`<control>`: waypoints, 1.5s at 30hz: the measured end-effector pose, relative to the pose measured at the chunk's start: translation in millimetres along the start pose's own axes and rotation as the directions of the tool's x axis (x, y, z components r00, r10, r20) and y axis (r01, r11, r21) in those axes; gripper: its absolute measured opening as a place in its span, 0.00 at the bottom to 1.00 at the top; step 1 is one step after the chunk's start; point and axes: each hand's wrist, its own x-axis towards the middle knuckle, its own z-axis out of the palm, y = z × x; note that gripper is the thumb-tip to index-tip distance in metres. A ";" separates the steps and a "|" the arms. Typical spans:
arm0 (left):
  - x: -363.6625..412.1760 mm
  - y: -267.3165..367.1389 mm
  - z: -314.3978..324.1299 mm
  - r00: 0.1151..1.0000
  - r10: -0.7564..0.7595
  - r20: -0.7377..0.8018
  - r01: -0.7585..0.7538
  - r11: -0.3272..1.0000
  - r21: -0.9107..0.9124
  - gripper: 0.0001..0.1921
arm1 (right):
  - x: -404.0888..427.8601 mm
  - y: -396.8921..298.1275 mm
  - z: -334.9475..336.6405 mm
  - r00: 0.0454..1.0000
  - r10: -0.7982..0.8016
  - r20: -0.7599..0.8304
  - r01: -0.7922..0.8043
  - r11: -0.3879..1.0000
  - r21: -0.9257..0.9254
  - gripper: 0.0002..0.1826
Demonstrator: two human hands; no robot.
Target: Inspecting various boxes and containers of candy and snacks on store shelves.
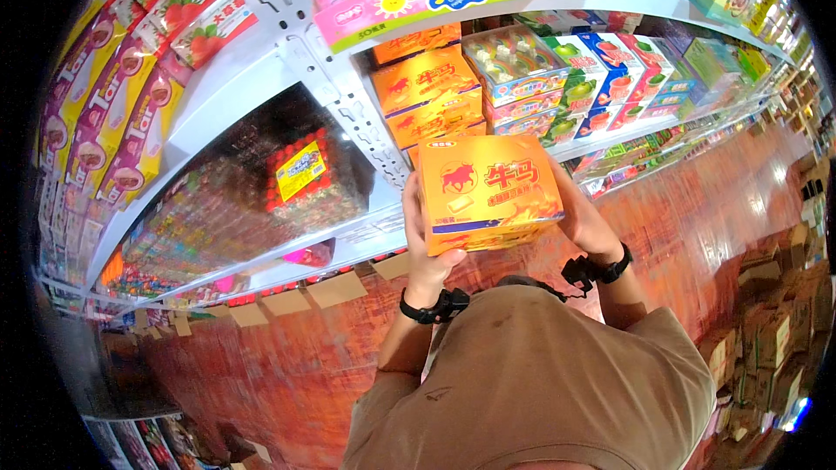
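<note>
Between my two hands is an orange cardboard candy box (490, 189) with a red bull printed on its top. My left hand (424, 241) grips its left side, the thumb at the near lower corner. On the opposite side my right hand (578, 212) holds it, its fingers partly hidden behind the box. Just beyond, matching orange boxes (428, 81) are stacked on a white shelf, next to a clear-topped box (516, 62) of wrapped sweets. Fruit-printed cartons (614, 65) stand to their right.
A perforated white shelf upright (339, 88) rises left of the orange stack. Purple and yellow snack boxes (117, 104) fill the left shelf. Open carton flaps (336, 290) stick out at floor level below the shelves. Brown cardboard cartons (771, 333) are piled on the right.
</note>
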 end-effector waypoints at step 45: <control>53.5 43.3 5.9 0.869 0.391 0.303 -0.462 0.423 0.779 0.51 | 156.4 5.0 27.7 0.906 -0.419 -0.060 0.330 0.790 -0.517 0.24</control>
